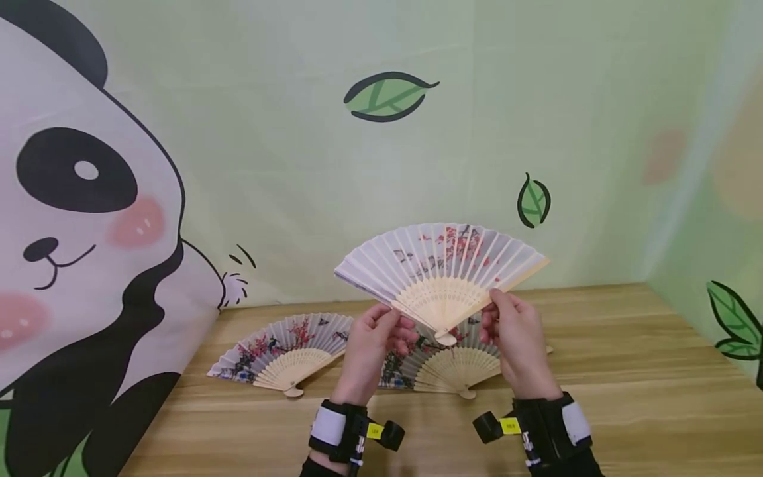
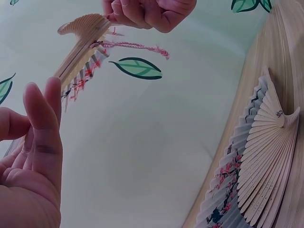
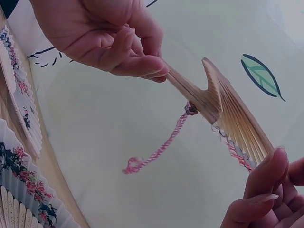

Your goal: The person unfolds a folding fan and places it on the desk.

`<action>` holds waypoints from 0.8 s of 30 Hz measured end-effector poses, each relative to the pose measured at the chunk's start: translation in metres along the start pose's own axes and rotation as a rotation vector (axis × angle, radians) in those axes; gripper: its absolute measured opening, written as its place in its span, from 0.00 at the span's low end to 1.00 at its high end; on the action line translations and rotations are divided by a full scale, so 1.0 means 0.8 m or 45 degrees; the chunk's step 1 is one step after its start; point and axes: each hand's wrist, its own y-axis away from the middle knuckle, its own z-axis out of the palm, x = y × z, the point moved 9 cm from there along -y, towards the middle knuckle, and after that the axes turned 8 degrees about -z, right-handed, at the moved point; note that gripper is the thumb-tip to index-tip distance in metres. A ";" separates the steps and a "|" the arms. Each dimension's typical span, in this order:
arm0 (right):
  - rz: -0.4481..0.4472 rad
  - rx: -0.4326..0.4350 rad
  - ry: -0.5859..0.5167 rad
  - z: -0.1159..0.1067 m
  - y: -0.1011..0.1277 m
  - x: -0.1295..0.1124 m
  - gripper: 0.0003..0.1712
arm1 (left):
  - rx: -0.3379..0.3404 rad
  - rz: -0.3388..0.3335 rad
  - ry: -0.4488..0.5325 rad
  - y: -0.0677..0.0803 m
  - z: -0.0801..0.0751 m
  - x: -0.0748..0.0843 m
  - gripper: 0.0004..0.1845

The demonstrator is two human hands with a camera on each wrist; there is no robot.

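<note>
Held up above the table, a spread folding fan [image 1: 444, 291] has pale wooden ribs and white cloth with red blossoms. My left hand [image 1: 369, 348] pinches its left outer rib between thumb and fingers. On the opposite side, the right hand [image 1: 524, 341] grips the right outer rib, thumb in front. A twisted pink cord [image 3: 164, 142] dangles from the fan's pivot in the right wrist view. Below lie two more spread fans: one left of my left hand [image 1: 292, 361], the other behind and under both hands [image 1: 456, 368], partly hidden by the held fan and the right hand.
A wood-grain table [image 1: 632, 371] carries the two lying fans. Behind it rises a pale green backdrop [image 1: 286, 172] with printed leaves and a large panda at left. Another backdrop panel [image 1: 709, 252] borders the table on the right.
</note>
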 end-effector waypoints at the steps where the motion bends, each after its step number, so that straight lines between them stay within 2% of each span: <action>1: -0.004 -0.002 0.002 0.000 0.000 -0.001 0.19 | 0.001 0.011 0.006 -0.001 0.000 0.001 0.10; 9: 0.027 0.001 -0.022 0.001 0.000 -0.002 0.18 | 0.056 0.044 0.105 0.001 -0.004 0.005 0.08; 17: 0.037 -0.003 -0.039 0.003 -0.001 -0.001 0.16 | 0.100 0.084 0.141 0.003 -0.008 0.011 0.08; 24: 0.037 0.005 -0.057 -0.002 0.000 -0.002 0.16 | 0.138 0.086 0.161 0.004 -0.010 0.011 0.08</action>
